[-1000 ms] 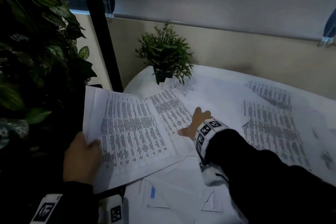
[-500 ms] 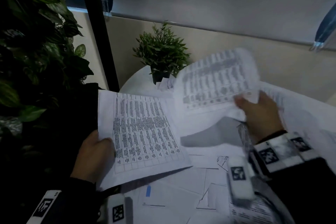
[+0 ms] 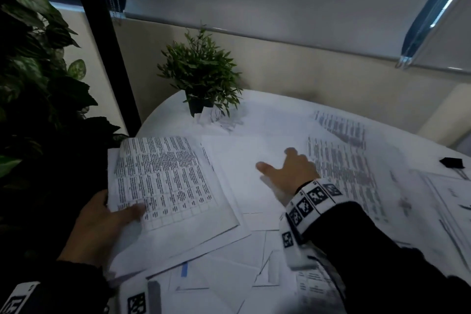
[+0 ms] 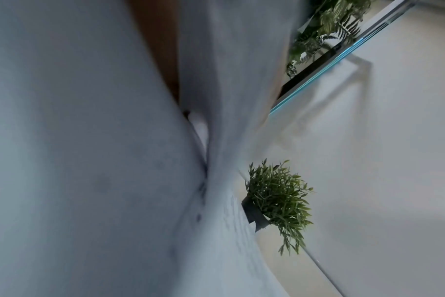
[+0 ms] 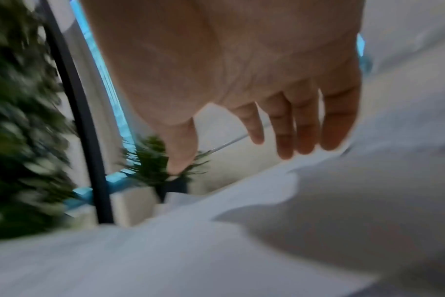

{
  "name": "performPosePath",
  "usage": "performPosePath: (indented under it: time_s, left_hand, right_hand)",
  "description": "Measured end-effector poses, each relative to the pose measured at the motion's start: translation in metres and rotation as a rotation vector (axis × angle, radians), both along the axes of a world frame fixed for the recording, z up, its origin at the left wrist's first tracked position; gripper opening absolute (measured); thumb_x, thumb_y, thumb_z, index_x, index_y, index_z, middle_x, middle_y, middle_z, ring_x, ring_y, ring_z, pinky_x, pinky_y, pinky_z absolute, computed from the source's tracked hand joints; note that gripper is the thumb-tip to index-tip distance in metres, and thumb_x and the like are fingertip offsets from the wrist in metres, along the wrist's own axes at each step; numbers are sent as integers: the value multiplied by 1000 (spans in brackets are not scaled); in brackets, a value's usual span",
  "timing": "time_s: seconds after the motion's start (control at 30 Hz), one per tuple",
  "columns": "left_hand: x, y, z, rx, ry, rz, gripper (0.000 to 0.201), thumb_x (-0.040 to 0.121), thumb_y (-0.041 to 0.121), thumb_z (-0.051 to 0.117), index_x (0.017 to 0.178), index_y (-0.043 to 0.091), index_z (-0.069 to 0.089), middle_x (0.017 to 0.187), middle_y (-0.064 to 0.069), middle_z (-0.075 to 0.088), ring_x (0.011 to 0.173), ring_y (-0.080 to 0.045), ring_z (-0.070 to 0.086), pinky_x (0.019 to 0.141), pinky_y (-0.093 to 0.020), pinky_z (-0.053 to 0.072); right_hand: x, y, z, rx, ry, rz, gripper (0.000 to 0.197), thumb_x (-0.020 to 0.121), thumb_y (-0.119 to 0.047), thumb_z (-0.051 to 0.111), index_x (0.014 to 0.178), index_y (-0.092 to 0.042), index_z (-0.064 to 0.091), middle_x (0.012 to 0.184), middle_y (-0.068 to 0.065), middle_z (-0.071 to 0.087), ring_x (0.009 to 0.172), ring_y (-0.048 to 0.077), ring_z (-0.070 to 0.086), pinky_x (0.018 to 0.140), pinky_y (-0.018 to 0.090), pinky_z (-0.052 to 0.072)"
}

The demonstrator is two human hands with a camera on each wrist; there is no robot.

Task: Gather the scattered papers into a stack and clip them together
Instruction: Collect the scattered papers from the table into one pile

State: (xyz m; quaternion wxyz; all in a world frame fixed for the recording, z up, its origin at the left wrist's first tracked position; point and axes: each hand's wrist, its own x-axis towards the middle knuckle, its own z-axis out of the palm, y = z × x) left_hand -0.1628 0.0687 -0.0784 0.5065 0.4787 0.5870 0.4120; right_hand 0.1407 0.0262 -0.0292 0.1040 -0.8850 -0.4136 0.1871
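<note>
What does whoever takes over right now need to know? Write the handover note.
Left hand grips the gathered stack at its near corner, thumb on top, at the table's left edge.
Right hand is open and empty, fingers spread over a blank sheet mid-table.
Printed sheets lie loose to the right; more papers lie near the front edge.
A black clip sits at the far right.
Done: a few sheets gathered.
Left: collect the rest, square the stack, clip it.

A small potted plant (image 3: 201,76) stands on the white table (image 3: 280,112) beside leafy foliage (image 3: 33,58).
</note>
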Motion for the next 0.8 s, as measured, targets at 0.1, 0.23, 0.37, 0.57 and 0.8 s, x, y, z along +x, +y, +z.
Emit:
performPosePath:
  time_s: [0.1, 0.23, 0.37, 0.57, 0.8]
  left_hand:
    - [-2, 0, 1, 19, -17, -23, 43, 67, -6, 78, 107, 2, 65, 101, -17, 71, 88, -31, 69, 87, -48, 53]
    - [2, -1, 1, -3, -108, 11, 32, 81, -2, 68, 113, -4, 61, 107, -20, 68, 87, -32, 67, 87, -45, 50]
    - [-4, 6, -1, 7, -23, 47, 33, 84, -12, 59, 117, -8, 56, 108, -20, 63, 87, -28, 59, 82, -35, 43]
    - [-9, 11, 3, -135, -7, -21, 27, 84, -17, 53, 111, -14, 54, 96, -19, 60, 94, -34, 61, 83, -36, 44]
    - [-17, 1, 9, -260, -393, 14, 56, 95, 59, 33, 116, 14, 60, 110, -10, 65, 88, -21, 64, 71, -34, 50]
  right_hand:
    - [29, -3, -10, -261, -140, -89, 109, 72, -67, 61, 149, -14, 4, 153, 20, 15, 138, 40, 24, 107, 50, 33]
    - [39, 3, -18, -198, 37, -147, 104, 74, -35, 76, 146, -10, 4, 145, 22, 30, 128, 36, 42, 101, 43, 42]
    - [61, -7, 10, 208, 319, -281, 76, 74, -9, 76, 137, -9, 34, 133, 15, 51, 116, 30, 54, 99, 38, 44]
    - [-14, -39, 91, 941, -63, 377, 32, 79, -9, 51, 104, -12, 71, 92, 5, 60, 86, 7, 52, 79, 11, 39]
    - [-95, -41, -10, 297, -317, 1214, 50, 61, 4, 56, 105, -13, 72, 111, 24, 63, 107, 47, 57, 71, 55, 55]
